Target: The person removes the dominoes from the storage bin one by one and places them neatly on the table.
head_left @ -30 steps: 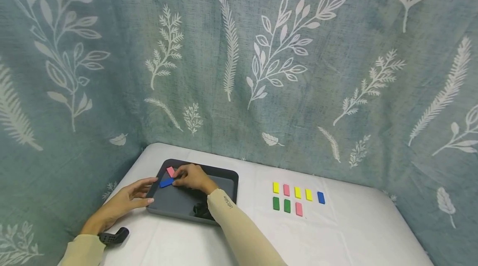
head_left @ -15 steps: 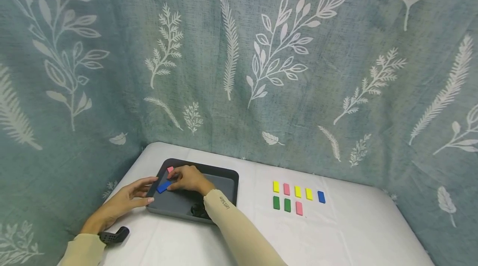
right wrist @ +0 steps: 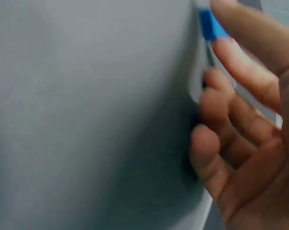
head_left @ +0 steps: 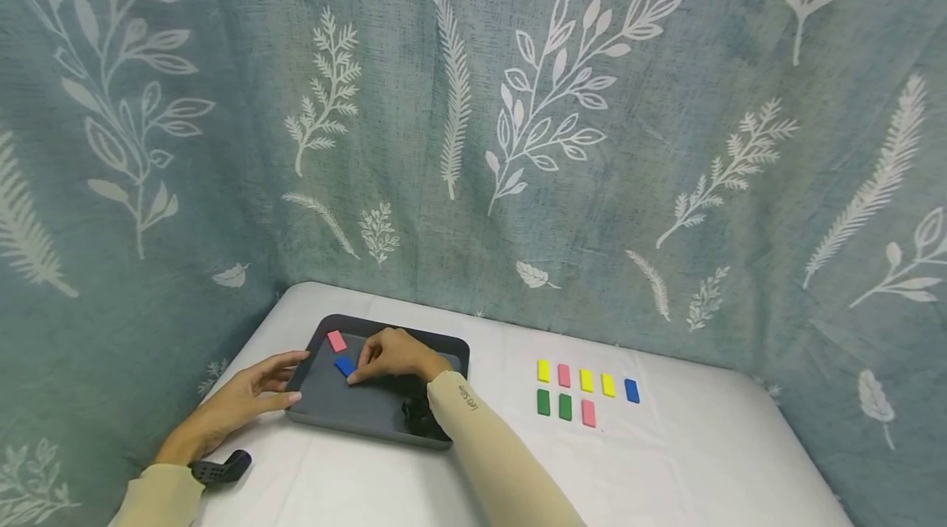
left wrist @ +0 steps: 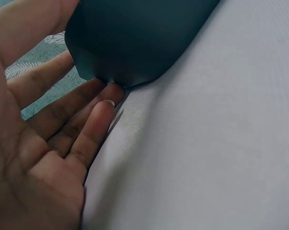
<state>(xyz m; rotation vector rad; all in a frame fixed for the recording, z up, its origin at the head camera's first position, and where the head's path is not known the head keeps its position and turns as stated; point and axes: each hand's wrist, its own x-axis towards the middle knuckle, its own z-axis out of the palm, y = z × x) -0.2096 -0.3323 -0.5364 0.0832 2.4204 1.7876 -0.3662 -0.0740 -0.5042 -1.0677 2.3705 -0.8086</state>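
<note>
A dark grey tray (head_left: 344, 405) lies at the left of the table. Against its left side rests my left hand (head_left: 235, 405), thumb and fingertips touching the outer wall; the left wrist view shows the fingers nearly straight beside the tray's corner (left wrist: 130, 43). Inside the tray, my right hand (head_left: 398, 353) pinches a blue rectangular block (head_left: 344, 366) between thumb and index finger. That block (right wrist: 210, 25) also shows at the fingertips in the right wrist view, blurred. A pink block (head_left: 336, 341) lies flat in the tray's far left corner, just beyond the blue one.
Right of the tray, several blocks lie in two rows on the white tablecloth (head_left: 703, 445): yellow (head_left: 586, 380), pink (head_left: 588, 413), green (head_left: 543, 402) and blue (head_left: 632, 390). A patterned curtain (head_left: 473, 264) stands behind the table and along its left side.
My right hand has drawn back to the right. The blue block has turned and shifted right, and the pink block shows fully again. My left hand has stayed at the tray.
</note>
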